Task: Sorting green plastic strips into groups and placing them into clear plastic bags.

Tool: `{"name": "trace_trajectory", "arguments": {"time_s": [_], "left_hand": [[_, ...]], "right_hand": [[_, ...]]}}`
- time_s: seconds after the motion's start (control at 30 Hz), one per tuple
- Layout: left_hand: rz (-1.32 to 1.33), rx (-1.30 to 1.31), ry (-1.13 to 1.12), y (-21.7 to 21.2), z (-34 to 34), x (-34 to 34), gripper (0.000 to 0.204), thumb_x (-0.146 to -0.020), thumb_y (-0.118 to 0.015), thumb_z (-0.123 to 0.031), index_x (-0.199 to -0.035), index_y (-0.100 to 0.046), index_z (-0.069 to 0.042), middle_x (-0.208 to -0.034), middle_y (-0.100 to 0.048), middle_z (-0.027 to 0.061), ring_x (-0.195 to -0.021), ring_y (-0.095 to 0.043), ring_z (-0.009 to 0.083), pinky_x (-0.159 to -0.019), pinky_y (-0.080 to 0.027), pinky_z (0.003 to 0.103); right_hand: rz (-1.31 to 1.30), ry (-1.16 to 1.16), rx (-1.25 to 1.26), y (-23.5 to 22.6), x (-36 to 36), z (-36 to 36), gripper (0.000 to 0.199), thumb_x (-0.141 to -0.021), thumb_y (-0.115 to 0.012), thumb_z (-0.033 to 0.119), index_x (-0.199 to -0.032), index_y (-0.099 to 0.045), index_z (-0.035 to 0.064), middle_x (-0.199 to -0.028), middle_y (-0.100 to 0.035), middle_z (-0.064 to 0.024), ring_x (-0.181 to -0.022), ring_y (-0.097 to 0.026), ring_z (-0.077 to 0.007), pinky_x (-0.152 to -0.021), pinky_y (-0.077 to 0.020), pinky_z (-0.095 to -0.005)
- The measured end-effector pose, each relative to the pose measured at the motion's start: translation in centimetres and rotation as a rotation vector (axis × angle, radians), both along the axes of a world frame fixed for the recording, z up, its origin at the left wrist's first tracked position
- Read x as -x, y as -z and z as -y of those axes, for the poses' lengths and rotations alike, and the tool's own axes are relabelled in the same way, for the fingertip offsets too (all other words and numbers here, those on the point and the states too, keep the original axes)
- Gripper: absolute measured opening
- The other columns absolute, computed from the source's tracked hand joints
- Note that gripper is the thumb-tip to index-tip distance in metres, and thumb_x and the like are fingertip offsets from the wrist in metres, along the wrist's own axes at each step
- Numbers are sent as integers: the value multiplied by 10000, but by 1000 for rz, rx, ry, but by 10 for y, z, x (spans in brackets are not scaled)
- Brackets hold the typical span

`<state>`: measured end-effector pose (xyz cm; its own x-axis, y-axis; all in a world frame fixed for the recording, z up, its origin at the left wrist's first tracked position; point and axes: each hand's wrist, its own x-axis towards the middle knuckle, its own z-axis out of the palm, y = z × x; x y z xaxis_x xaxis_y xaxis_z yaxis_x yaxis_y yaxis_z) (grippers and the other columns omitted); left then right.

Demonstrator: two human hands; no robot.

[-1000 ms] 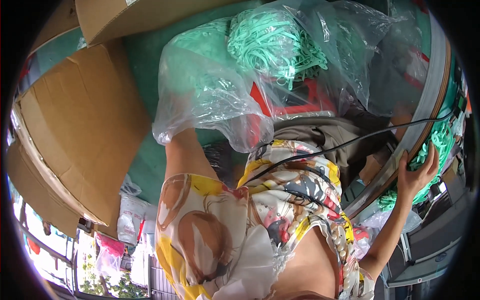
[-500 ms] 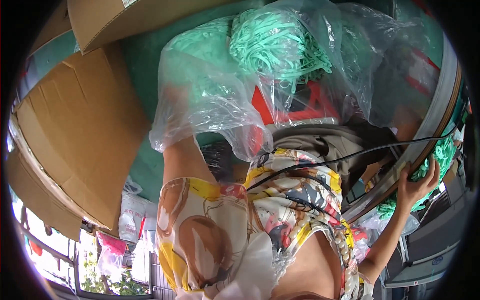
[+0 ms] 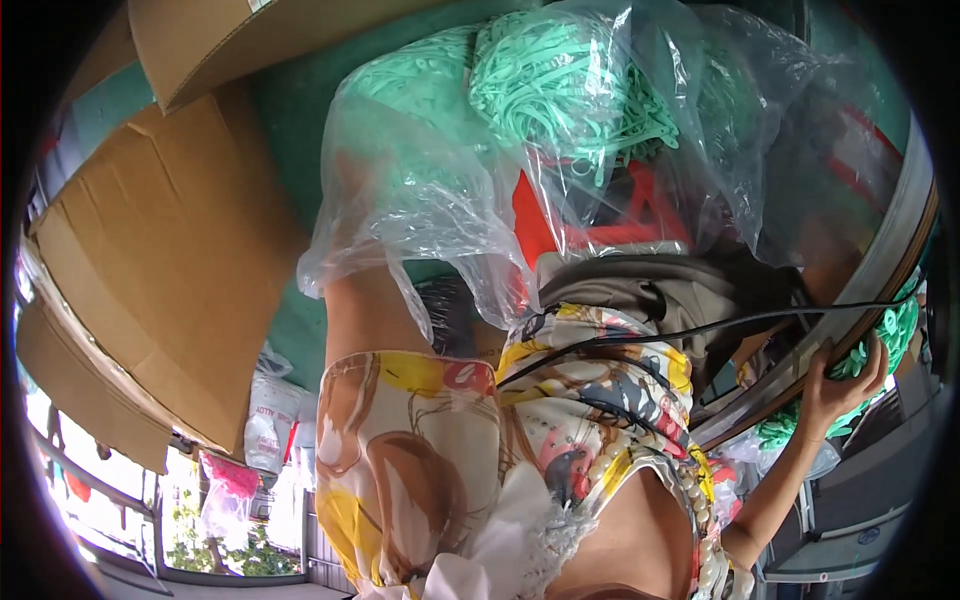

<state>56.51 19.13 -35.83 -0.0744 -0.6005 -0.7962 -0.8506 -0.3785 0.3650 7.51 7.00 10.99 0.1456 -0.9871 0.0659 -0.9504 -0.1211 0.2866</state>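
Note:
A large heap of mint-green flexible strips, some with small looped ends, lies in clear plastic bags on the green tabletop. My left forearm runs up under the clear plastic; my left hand is a blur through it, beside the strips, and its fingers are hidden. Over at the right, my right hand has its fingers curled round a bundle of similar green strips at the table's edge. Where the bundle passes behind the fingers it is partly covered.
Brown cardboard takes up the left side, with another cardboard flap at the top left. A red piece shows under the plastic. One black cable crosses to the metal-trimmed table edge. White packets hang at lower left.
The view has shifted slightly, so the bags and table edge sit a little farther right. My right hand stays at the green bundle, and my left arm stays under the plastic.

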Motion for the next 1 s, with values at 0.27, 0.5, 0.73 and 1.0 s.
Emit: {"name": "trace_trajectory", "arguments": {"time_s": [0.27,0.5,0.73,1.0], "left_hand": [[-33,-35,32,5,7,-2,383,-674,-686,-191,-1026,-598,-71,-930,-627,96,-837,-604,226,-773,-469,357],[-67,-81,33,4,4,0,388,-672,-688,-193,-1029,-597,-70,-935,-626,96,-843,-603,226,-778,-467,358],[-81,-112,-2,-2,-1,-1,394,-671,-690,-195,-1033,-597,-70,-939,-626,96,-848,-601,227,-782,-465,358],[-123,-147,18,1,5,3,401,-669,-692,-197,-1037,-596,-69,-944,-625,95,-854,-600,227,-788,-462,359]], "right_hand": [[0,-18,10,3,8,0,587,-661,-693,70,-1202,-470,25,-1182,-434,-164,-1112,-436,-316,-944,-348,-386],[2,-52,4,0,16,1,570,-671,-704,73,-1188,-471,15,-1176,-439,-169,-1094,-451,-313,-939,-351,-384],[4,-76,1,0,20,0,591,-665,-719,79,-1192,-460,22,-1177,-443,-165,-1099,-448,-308,-940,-354,-381],[-17,-90,3,-1,26,1,599,-669,-732,90,-1198,-456,30,-1183,-454,-157,-1108,-440,-298,-944,-354,-368]]}}
